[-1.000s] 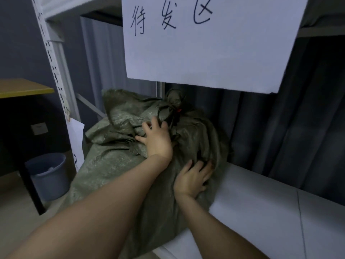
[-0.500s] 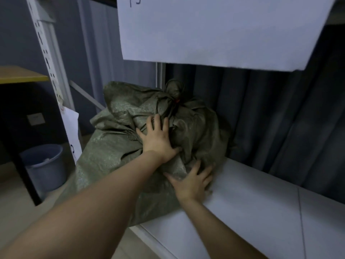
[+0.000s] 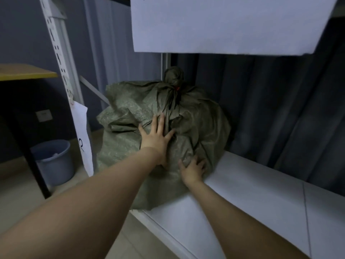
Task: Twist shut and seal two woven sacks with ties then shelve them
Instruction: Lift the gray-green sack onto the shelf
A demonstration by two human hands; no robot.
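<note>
A full olive-green woven sack (image 3: 201, 126) lies at the left end of the white shelf (image 3: 242, 195). Its neck is twisted into a knob at the top and bound with a tie showing a red tip (image 3: 177, 88). My left hand (image 3: 155, 139) presses flat against the sack's front with fingers spread. Lower down, my right hand (image 3: 193, 170) pushes on the sack's bottom right, near the shelf surface, fingers splayed on the fabric. The sack's left part bulges past the shelf's end. Only one sack is in view.
A large white paper sign (image 3: 224, 23) hangs from the shelf above. The perforated white upright (image 3: 59, 58) stands at left with a paper sheet (image 3: 83, 137) clipped to it. A blue bucket (image 3: 54, 161) sits under a wooden table (image 3: 24, 72). Dark curtains (image 3: 280, 109) hang behind the shelf.
Both hands have pushed the sack further onto the shelf. The view has dropped, so the sign's writing has gone out of frame. My right hand has slid lower on the sack.
</note>
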